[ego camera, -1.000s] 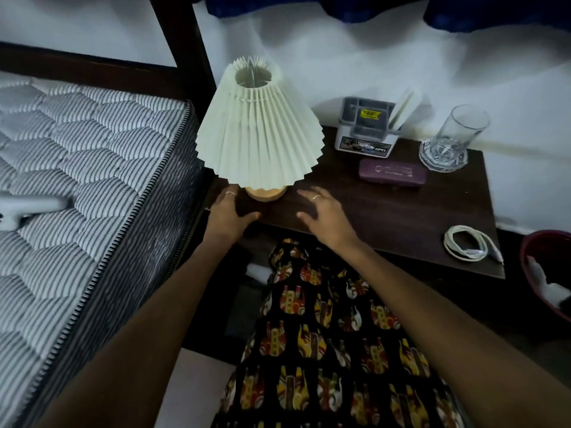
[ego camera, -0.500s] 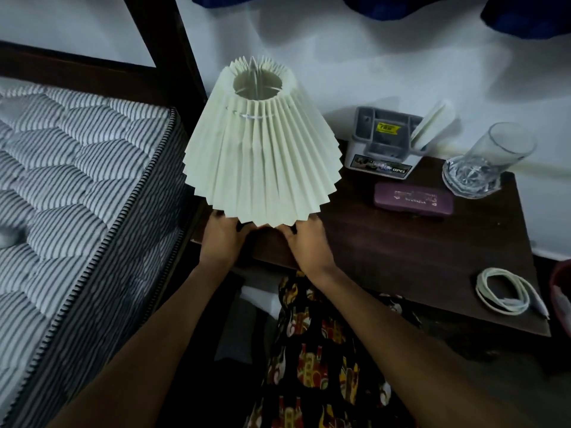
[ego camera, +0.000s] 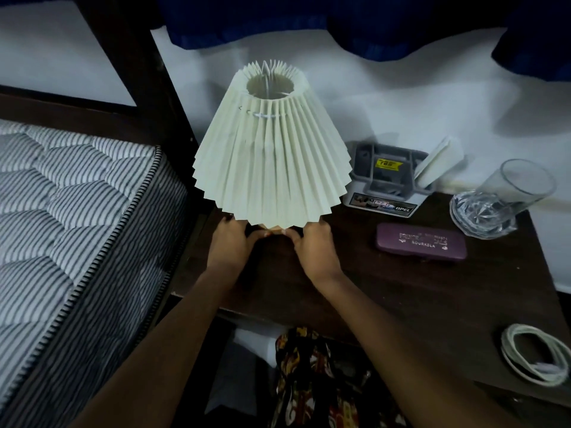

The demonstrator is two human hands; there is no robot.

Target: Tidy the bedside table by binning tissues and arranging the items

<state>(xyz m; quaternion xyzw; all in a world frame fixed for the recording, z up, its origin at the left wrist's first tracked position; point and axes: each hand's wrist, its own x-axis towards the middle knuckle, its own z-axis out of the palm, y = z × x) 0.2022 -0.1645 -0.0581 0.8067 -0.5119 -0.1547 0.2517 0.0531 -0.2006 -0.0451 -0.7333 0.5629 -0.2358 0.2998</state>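
A table lamp (ego camera: 272,156) with a pale pleated shade stands at the left end of the dark wooden bedside table (ego camera: 401,298). Its small wooden base is mostly hidden under the shade. My left hand (ego camera: 230,242) and my right hand (ego camera: 315,245) grip that base from either side. Behind the lamp to the right sit a grey organiser box (ego camera: 387,180) holding folded white tissue (ego camera: 438,163), a purple case (ego camera: 421,241) and an empty glass (ego camera: 500,199). A coiled white cable (ego camera: 534,353) lies at the table's front right.
A striped mattress (ego camera: 61,242) in a dark bed frame (ego camera: 129,72) presses against the table's left side. The white wall and a blue curtain (ego camera: 340,23) are right behind. My patterned clothing (ego camera: 318,384) shows below the table's front edge.
Both hands went from resting flat near the lamp to closing on its base. The lamp now stands further back on the table, and my view has shifted closer and to the right.
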